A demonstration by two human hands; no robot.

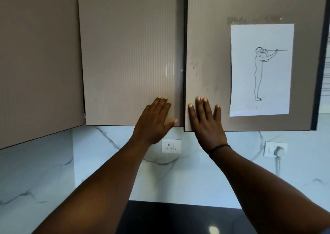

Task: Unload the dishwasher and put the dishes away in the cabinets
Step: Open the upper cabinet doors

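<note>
Fingers (161, 103) flat on both cabinet doors (132, 55).

We see two bare forearms with no sleeves on them, reaching in from the near edge. The left hand (153, 121) wears nothing: no ring, no band at the wrist. The right hand (207, 125) has short, pale fingernails, and we can make out the same on the left. Around the right wrist sits a thin black band (218, 148), like a cord or hair tie, slightly slanted across the arm. At the near right corner we glimpse a sliver of bluish fabric.
</note>
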